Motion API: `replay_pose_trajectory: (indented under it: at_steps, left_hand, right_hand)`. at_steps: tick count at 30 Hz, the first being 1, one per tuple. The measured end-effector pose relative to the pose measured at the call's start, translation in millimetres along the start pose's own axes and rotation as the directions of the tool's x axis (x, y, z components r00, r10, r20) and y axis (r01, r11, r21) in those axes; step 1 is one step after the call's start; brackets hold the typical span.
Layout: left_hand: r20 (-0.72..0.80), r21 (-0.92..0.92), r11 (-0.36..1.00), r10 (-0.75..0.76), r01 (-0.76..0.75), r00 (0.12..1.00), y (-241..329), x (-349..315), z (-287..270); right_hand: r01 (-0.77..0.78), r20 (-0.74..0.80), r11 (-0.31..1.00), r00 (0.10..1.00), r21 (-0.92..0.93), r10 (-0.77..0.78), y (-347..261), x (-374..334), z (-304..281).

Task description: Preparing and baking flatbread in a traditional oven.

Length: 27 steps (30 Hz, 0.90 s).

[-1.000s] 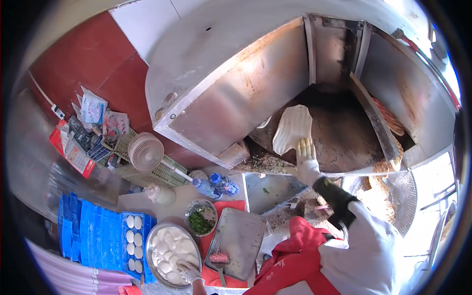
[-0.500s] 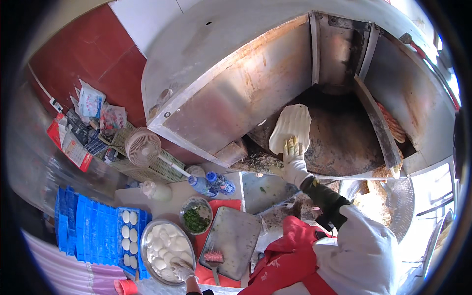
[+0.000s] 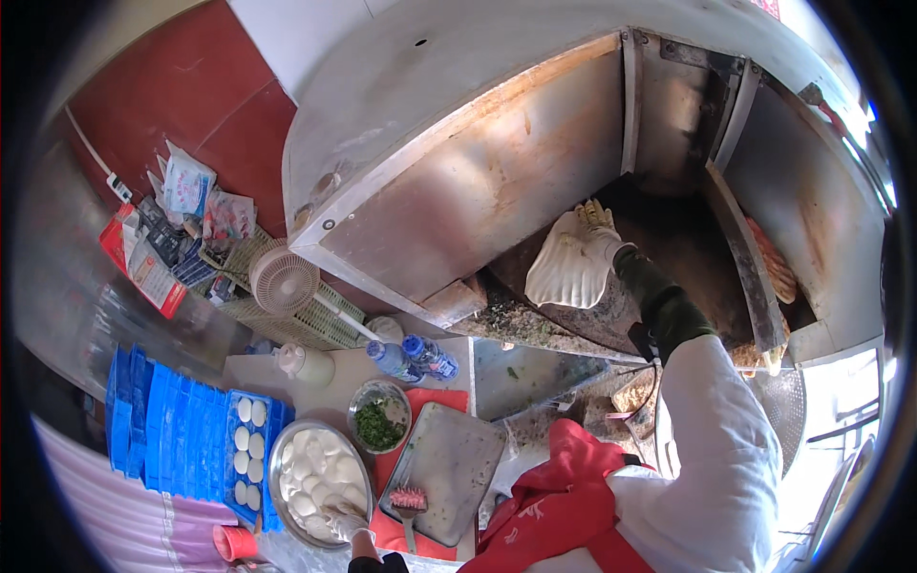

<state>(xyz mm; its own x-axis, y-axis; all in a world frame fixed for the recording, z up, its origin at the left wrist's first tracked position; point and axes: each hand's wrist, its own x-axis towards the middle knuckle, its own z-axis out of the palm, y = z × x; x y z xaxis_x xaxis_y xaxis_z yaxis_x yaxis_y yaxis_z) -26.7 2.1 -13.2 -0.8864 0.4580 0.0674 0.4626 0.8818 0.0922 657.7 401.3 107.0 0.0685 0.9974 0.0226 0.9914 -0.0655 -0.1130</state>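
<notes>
A pale, ridged sheet of dough (image 3: 564, 272) lies on the dark, round baking surface (image 3: 676, 218) inside the metal-walled oven. My right hand (image 3: 596, 229), in a light glove, reaches over it, with stretched fingers at the dough's far right edge. A dark green cuff covers that wrist. At the lower left my left hand (image 3: 346, 523), also gloved, rests over the near rim of a steel bowl (image 3: 277, 470). Its fingers lie loosely on the white dough pieces (image 3: 310, 466); their tips are hard to make out.
Blue crates (image 3: 186, 430) with dough balls stand left of the bowl. Close by are a bowl of chopped greens (image 3: 380, 423), a metal tray (image 3: 458, 458), a red-headed dough docker (image 3: 409, 499), blue-capped bottles (image 3: 394, 361) and a fan (image 3: 285, 281). Baked bread (image 3: 769, 258) sits behind the oven's curved divider (image 3: 745, 253).
My right hand has moved from the dough sheet's near edge to its far right edge, with the arm stretched further in. My left hand has shifted slightly within the bowl.
</notes>
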Motion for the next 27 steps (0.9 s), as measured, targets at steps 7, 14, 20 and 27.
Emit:
replay_pose_trajectory:
  at_steps: [7,14,20,27]
  left_hand:
    - [0.016,0.106,0.990,-0.090,0.088,0.996,-67,55,82]
    - [0.240,0.041,0.990,-0.139,0.133,0.961,-34,54,74]
    - [0.333,0.014,0.989,-0.141,0.145,0.932,-29,50,35]
    - [0.528,0.082,0.995,-0.096,0.062,0.844,-43,57,40]
  right_hand:
    - [-0.054,0.000,0.998,0.999,-0.018,0.054,-93,-25,-9]
    - [0.054,-0.211,0.997,0.977,0.058,-0.040,-154,-126,45]
    - [-0.096,0.061,0.945,0.995,0.313,0.080,-107,-119,19]
    - [0.003,-0.019,0.998,1.000,-0.063,-0.004,-104,-179,24]
